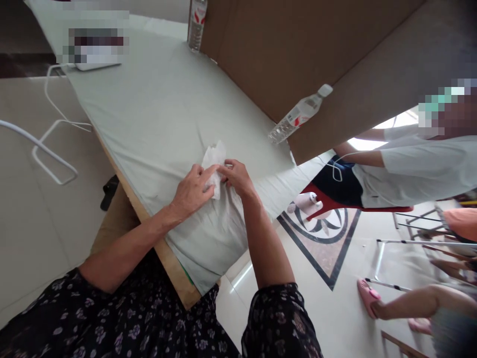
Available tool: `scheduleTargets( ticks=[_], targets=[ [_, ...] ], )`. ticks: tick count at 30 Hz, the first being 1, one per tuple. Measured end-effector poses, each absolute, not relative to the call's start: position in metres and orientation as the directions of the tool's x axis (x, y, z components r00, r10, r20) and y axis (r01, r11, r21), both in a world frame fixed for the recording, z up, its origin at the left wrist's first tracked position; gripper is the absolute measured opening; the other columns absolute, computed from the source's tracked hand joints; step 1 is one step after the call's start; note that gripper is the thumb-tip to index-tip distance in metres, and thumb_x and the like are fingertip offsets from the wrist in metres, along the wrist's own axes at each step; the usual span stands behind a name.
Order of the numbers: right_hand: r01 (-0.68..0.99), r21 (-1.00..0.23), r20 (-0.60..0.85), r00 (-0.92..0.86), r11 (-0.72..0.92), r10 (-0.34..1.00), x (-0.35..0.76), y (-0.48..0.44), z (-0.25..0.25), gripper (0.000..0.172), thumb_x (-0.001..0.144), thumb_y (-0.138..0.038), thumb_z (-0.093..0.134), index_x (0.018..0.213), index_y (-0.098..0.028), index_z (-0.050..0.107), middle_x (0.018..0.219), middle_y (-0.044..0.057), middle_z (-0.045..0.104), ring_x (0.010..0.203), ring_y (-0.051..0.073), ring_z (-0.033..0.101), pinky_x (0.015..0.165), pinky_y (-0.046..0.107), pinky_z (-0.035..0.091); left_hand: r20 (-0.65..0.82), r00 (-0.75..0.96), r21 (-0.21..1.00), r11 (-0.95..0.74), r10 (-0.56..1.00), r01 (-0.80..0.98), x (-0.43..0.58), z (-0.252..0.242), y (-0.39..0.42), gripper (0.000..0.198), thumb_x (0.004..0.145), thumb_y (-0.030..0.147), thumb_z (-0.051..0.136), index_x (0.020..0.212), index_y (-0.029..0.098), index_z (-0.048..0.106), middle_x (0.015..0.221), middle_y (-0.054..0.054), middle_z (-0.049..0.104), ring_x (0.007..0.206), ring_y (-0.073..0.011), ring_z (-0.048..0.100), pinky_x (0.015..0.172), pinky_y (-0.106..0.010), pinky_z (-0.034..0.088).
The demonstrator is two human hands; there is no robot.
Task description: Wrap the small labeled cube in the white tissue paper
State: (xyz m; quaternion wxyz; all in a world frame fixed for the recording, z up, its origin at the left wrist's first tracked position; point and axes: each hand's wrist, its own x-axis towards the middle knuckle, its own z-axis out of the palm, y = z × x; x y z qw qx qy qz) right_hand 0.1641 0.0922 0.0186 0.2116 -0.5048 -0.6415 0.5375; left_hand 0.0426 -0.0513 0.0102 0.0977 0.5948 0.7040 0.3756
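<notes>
A crumpled white tissue [215,151] lies on the pale cloth of the table, under and between my two hands. My left hand [194,190] comes at it from the left, its thumb and index finger closed about the tissue's middle. From the right, my right hand [237,177] bends its fingers in against the tissue's edge, and its fingertips meet those of my left hand. Part of the tissue is hidden behind the fingers. Around my right wrist the tablecloth [208,233] is wrinkled.
A large brown cardboard panel [268,59] stands on the table. By it are a tilted clear water bottle [298,115] and an upright bottle [197,27]. A white device [97,57] with a cable sits at the far left. Beyond the panel, a person in a white shirt [413,166] sits.
</notes>
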Motion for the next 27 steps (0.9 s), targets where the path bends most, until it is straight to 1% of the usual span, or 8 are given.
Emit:
scheduleTargets(
  ticks=[3,7,10,15,18,22,25,27],
  targets=[
    [0.445,-0.895,-0.262,-0.460,-0.036,0.848,0.155,0.101,0.018,0.027,0.073,-0.035,0.082,0.082,-0.020,0.062,0.057,-0.006,0.055,0.046,0.009,0.047,0.041,0.021,0.031,0.278,-0.222,0.565,0.028,0.934,0.824,0.042,0.015,-0.052,0.039,0.091,0.022,0.063,0.129,0.027,0.071,0.108,-0.006,0.059,0.090,-0.0198,0.062,0.076,-0.030,0.056],
    [0.400,-0.916,-0.208,-0.530,0.026,0.822,0.153,0.106,0.017,0.019,0.075,-0.031,0.070,0.066,-0.022,0.056,0.054,-0.007,0.047,0.048,0.009,0.041,0.045,0.023,0.029,0.242,-0.226,0.573,0.049,0.943,0.818,0.039,0.016,-0.047,0.023,0.089,0.024,0.066,0.109,0.022,0.077,0.107,-0.008,0.060,0.089,-0.0208,0.064,0.079,-0.033,0.059],
    [0.299,-0.954,-0.151,-0.553,0.026,0.820,0.153,0.105,0.016,0.013,0.073,-0.033,0.066,0.070,-0.022,0.060,0.059,-0.006,0.049,0.052,0.009,0.041,0.048,0.023,0.031,0.229,-0.234,0.598,0.053,0.945,0.799,0.035,0.012,-0.044,0.025,0.087,0.026,0.066,0.109,0.021,0.077,0.107,-0.008,0.061,0.087,-0.0203,0.064,0.084,-0.035,0.060],
    [0.149,-0.988,-0.124,-0.584,-0.044,0.802,0.148,0.099,0.013,0.026,0.070,-0.044,0.076,0.076,-0.022,0.063,0.071,-0.004,0.060,0.063,0.011,0.049,0.057,0.024,0.039,0.279,-0.224,0.622,0.002,0.934,0.783,0.032,0.006,-0.043,0.021,0.087,0.028,0.066,0.103,0.022,0.076,0.105,-0.007,0.061,0.087,-0.0202,0.064,0.086,-0.035,0.060],
    [0.052,-0.998,-0.066,-0.559,-0.045,0.827,0.145,0.092,0.012,0.026,0.068,-0.042,0.079,0.073,-0.021,0.064,0.069,-0.004,0.059,0.065,0.011,0.050,0.063,0.025,0.042,0.271,-0.233,0.636,0.008,0.934,0.772,0.031,0.004,-0.041,0.023,0.086,0.028,0.066,0.105,0.021,0.076,0.105,-0.006,0.061,0.086,-0.0194,0.064,0.089,-0.035,0.059],
    [-0.033,-0.999,0.003,-0.541,-0.018,0.841,0.149,0.076,0.015,0.027,0.069,-0.045,0.081,0.078,-0.021,0.071,0.075,-0.003,0.065,0.072,0.013,0.056,0.073,0.027,0.048,0.262,-0.254,0.683,0.007,0.931,0.730,0.031,-0.001,-0.040,0.025,0.084,0.028,0.067,0.108,0.020,0.071,0.101,-0.005,0.061,0.089,-0.0205,0.063,0.091,-0.037,0.058],
    [-0.058,-0.998,0.061,-0.540,0.035,0.840,0.157,0.063,0.016,0.028,0.071,-0.047,0.082,0.079,-0.022,0.074,0.075,-0.003,0.067,0.074,0.014,0.059,0.076,0.029,0.050,0.290,-0.361,0.746,0.027,0.886,0.665,0.033,-0.007,-0.042,0.036,0.079,0.027,0.073,0.114,0.020,0.063,0.104,-0.006,0.062,0.096,-0.0227,0.064,0.092,-0.039,0.058],
    [-0.050,-0.994,0.105,-0.559,0.093,0.823,0.163,0.056,0.015,0.027,0.075,-0.048,0.081,0.078,-0.022,0.075,0.074,-0.002,0.067,0.074,0.015,0.060,0.077,0.030,0.050,0.317,-0.421,0.761,0.036,0.850,0.647,0.033,-0.010,-0.042,0.051,0.076,0.027,0.078,0.123,0.019,0.059,0.115,-0.010,0.062,0.109,-0.0268,0.063,0.098,-0.044,0.057]
  ],
)
